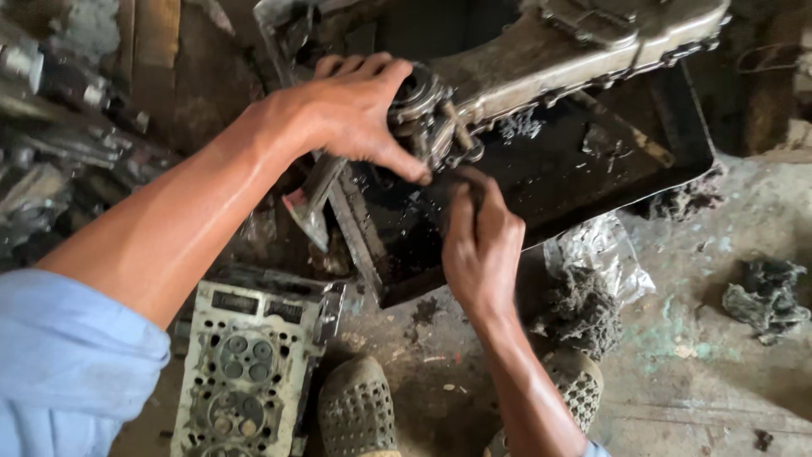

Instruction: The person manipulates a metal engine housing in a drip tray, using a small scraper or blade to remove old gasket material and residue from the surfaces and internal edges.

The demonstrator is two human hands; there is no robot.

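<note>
Both hands work at one spot: the left hand wraps its grip over a grimy round metal gear part that juts from the near left end of a large dirty grey metal engine casing, fingers curled across the top and the thumb pressed along the near side. Just below it the right hand has its grip pressed together, fingertips pinched against the underside of the same gear part; whether something small sits between those fingertips cannot be told.

That casing lies tilted across the far middle of the scene, resting over a black oil-soaked square metal tray on the floor. A worn metal tool with a reddish tip hangs down just beneath the left hand, beside the tray's left edge.

Near left on the floor lies a pale grey metal cylinder head with round valve holes. Two perforated tan rubber sandals stand at the near edge. Right of the right hand sit a crumpled clear plastic bag and dark oily rags, well apart from each other
</note>
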